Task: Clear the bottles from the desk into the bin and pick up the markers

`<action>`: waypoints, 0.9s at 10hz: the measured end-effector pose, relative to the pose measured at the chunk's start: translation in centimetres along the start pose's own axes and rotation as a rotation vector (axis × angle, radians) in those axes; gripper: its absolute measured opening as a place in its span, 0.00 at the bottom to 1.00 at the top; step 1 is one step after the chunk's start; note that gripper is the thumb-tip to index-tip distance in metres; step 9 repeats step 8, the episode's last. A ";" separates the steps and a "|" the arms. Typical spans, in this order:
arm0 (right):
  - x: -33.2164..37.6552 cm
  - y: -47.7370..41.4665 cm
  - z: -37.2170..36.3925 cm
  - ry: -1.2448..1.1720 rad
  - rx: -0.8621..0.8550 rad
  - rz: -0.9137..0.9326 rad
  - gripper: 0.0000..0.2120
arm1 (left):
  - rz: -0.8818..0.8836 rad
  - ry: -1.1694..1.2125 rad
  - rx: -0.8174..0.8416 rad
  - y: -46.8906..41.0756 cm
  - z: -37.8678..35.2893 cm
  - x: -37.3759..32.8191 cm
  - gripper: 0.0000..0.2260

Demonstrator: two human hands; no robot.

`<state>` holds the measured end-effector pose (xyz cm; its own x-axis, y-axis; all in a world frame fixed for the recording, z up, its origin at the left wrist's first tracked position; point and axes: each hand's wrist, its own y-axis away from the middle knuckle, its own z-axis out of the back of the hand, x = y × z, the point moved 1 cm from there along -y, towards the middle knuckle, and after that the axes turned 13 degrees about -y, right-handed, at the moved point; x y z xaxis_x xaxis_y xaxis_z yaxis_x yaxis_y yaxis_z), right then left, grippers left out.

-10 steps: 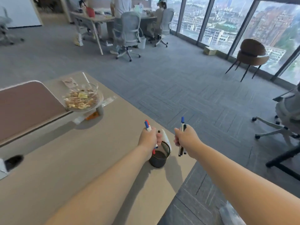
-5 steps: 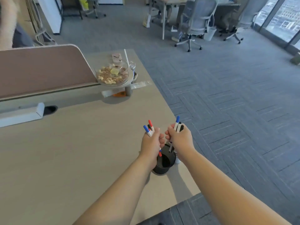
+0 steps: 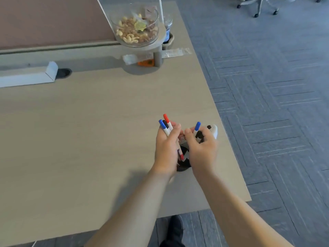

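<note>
At the bottom centre of the frame a dark shoe (image 3: 175,230) shows on the floor under the near desk edge. Just above, right of centre, both hands meet over a black mesh pen cup (image 3: 183,164) standing near the right edge of the pale wooden desk (image 3: 80,131). The left hand (image 3: 166,148) is closed around a bundle of markers (image 3: 166,126), long axes tilted up and to the left, blue, black and red caps fanned above the fingers and a red lower end reaching the cup's mouth. The right hand (image 3: 202,148) is closed on a blue-capped marker (image 3: 197,128) with dark ones, pointing up and slightly right; a white object (image 3: 214,131) lies just beyond its knuckles. Farther up, a glass bowl of nuts (image 3: 136,30) sits on a small stand, a bottle (image 3: 167,32) just right of it, a brown partition (image 3: 49,18) at upper left. Grey patterned carpet (image 3: 276,104) fills the right. Compared with half a second ago, the hands have drawn closer together over the cup and the view has tipped further down.
</note>
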<state>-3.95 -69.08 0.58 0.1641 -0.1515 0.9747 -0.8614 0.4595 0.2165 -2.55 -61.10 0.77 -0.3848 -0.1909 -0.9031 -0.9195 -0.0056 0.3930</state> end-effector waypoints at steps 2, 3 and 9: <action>0.3 -0.3 0.2 -0.067 0.004 -0.020 0.04 | -0.016 0.071 0.028 0.5 -0.1 -0.7 0.07; 0.4 -0.4 -0.1 -0.075 0.005 -0.042 0.04 | -0.015 0.055 0.020 0.6 0.1 -0.9 0.09; 1.4 -0.9 0.7 -0.106 0.002 -0.063 0.08 | -0.128 0.153 -0.032 2.1 1.0 -1.7 0.09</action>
